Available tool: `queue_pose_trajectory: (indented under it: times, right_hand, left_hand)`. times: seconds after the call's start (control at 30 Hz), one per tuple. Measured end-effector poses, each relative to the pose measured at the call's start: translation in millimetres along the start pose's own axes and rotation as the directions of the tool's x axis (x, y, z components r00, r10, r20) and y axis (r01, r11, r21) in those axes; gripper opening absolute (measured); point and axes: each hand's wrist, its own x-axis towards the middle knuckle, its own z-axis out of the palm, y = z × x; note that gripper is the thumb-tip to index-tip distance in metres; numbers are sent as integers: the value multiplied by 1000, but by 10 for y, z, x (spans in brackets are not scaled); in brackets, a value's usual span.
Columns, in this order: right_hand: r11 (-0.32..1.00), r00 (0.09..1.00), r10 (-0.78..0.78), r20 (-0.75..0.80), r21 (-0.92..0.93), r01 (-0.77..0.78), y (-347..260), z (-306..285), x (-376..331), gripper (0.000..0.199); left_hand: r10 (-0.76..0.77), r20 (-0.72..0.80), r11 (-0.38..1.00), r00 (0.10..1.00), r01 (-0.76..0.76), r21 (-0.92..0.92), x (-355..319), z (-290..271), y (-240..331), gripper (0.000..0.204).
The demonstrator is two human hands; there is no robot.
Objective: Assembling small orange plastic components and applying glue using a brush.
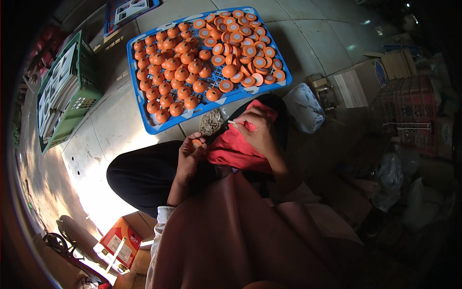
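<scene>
My left hand [188, 155] is closed around a small round orange plastic cap [197, 143], pinched at the fingertips above my lap; my right hand [258, 130], just to the right of that grip and slightly higher, is pinched shut on a thin pale stick-like piece [232, 122] whose tip points left; a bunched red cloth [236, 150] lies between and beneath both hands. Just beyond the grip sits a clear bag of small pale parts [211, 122]; farther out, a blue perforated plastic tray [136, 82] holds many orange caps in rows; well to the left stands a green plastic crate [86, 77]; right of my right hand lies a pale plastic bag [304, 107].
</scene>
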Motion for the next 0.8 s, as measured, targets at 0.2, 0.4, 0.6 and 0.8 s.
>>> queue_pose_trajectory:
  times: [0.2, 0.4, 0.6, 0.8]
  right_hand:
    - [889, 893, 186, -410, -317, -331, 944, -1245, -33, 5]
    - [634, 813, 419, -405, -511, -581, 1964, -1588, -341, 6]
    - [468, 783, 473, -405, -638, -612, 2391, -1551, -433, 7]
    - [348, 668, 607, -430, -612, -710, 2412, -1467, -383, 7]
  left_hand:
    - [-38, -43, 998, 998, 40, 49, 39, -50, -13, 20]
    - [49, -76, 999, 996, -50, -8, 63, -64, -99, 26]
    - [141, -69, 990, 988, -143, -21, 75, -108, -133, 21]
    - [144, -51, 986, 988, -148, -79, 125, -167, -200, 26]
